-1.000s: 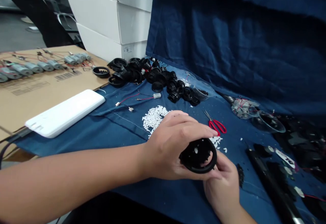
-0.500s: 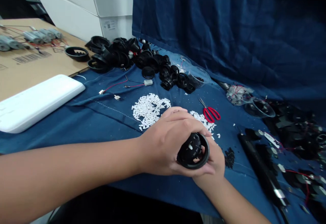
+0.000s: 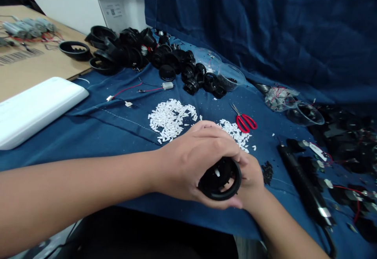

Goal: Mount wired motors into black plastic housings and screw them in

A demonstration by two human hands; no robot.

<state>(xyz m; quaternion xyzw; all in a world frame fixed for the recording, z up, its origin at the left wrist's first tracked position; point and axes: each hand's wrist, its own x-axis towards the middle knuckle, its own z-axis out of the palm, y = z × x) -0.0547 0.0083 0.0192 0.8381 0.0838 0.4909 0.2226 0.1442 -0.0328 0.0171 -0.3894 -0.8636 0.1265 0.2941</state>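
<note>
Looks like a small electronics assembly workshop from my end. Dark blue cloth (image 3: 88, 133) covers the workbench, with heaps of black plastic rings (image 3: 129, 50) and loose white plastic pegs (image 3: 169, 119) on it. Wired silver motors (image 3: 29, 29) sit on a brown cardboard sheet (image 3: 35, 60). Red-handled steel scissors (image 3: 246, 122) lie nearby, white cardboard cartons (image 3: 64, 3) stacked behind.

View: from the head, looking forward and down
Facing: blue cloth (image 3: 176, 217)
Range: right above the left hand (image 3: 191, 160) and right hand (image 3: 251, 182)
</note>
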